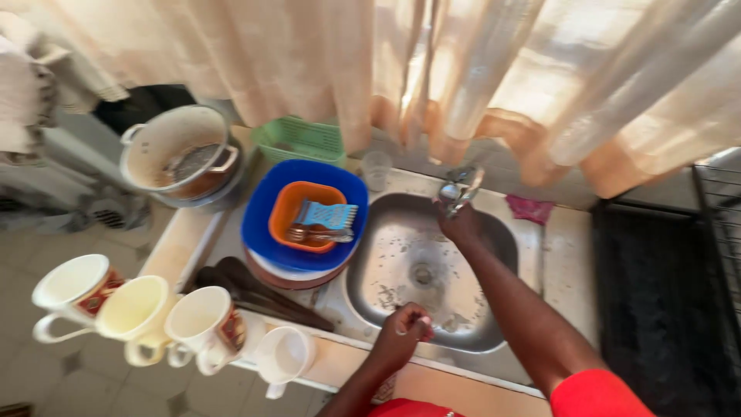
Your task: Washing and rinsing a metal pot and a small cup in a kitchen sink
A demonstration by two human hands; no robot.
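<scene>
At the back rim of the steel sink (494,232), our right hand (461,224) grips the rigid, likely wet-slick chrome tap (460,185); our left hand (403,333), at the front rim, is closed into a fist.

**Backlit, soft and smeared**

Daylight glows through the pale curtain (478,69) across the top of the frame, nearly washing out at upper right. The steel sink (386,286) carries dull glare. Motion blur softens everything, worst at the left edge, where the mugs (135,313) stretch. Lower corners fall dim.
</scene>
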